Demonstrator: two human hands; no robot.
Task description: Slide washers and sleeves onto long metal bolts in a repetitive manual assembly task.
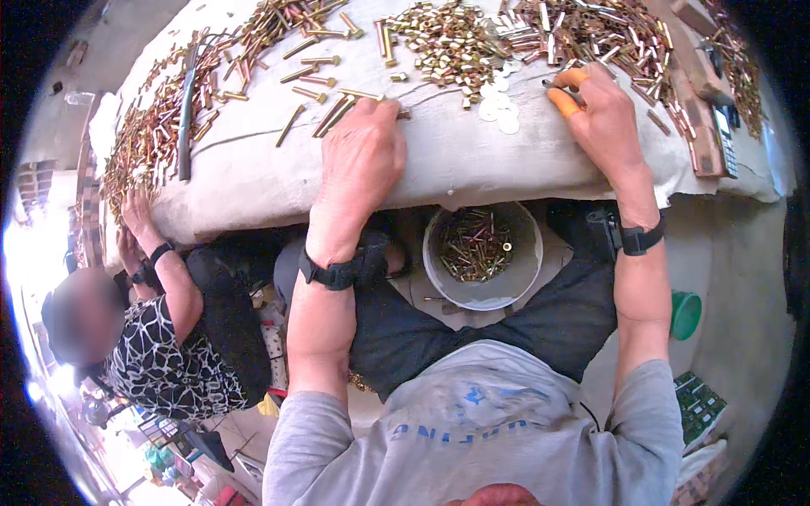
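Note:
My left hand (364, 156) is closed at the front of the cloth-covered table, its fingers curled down over brass-coloured bolts (336, 116). A dark metal tip pokes out past its right side, apparently the end of a bolt in the grip. My right hand (601, 118) wears orange finger covers on thumb and forefinger. Those two pinch a small metal tube (548, 83), mostly hidden by the fingers. White plastic discs (499, 110) lie left of the right hand. Behind them is a heap of short brass-coloured nuts (447, 46). Metal sleeves (591, 38) are piled beyond the right hand.
A white bucket (433, 268) partly filled with bolts stands between my knees. At left, another person's hand (139, 212) reaches into a bolt heap (156, 126) beside a dark strip (186, 118). A wooden board (693, 101) and a phone-like device (726, 143) are at right.

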